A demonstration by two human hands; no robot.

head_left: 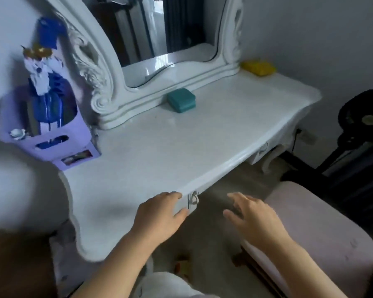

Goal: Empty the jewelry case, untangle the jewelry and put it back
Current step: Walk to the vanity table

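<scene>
A closed teal jewelry case (181, 100) sits on the white dressing table (159, 147), close to the base of the mirror frame. No jewelry shows. My left hand (159, 214) rests on the table's front edge beside a metal drawer handle (193, 200), fingers over the top and thumb against the drawer front. My right hand (252, 214) hovers in the air in front of the table, fingers spread and holding nothing. Both hands are far from the case.
A carved white mirror (170, 39) stands at the back. A purple box with a blue and white doll (45, 117) is at the left. A yellow object (258, 67) lies at the far right corner. A pale pink stool (321, 229) stands at the right, dark equipment (362, 130) behind it.
</scene>
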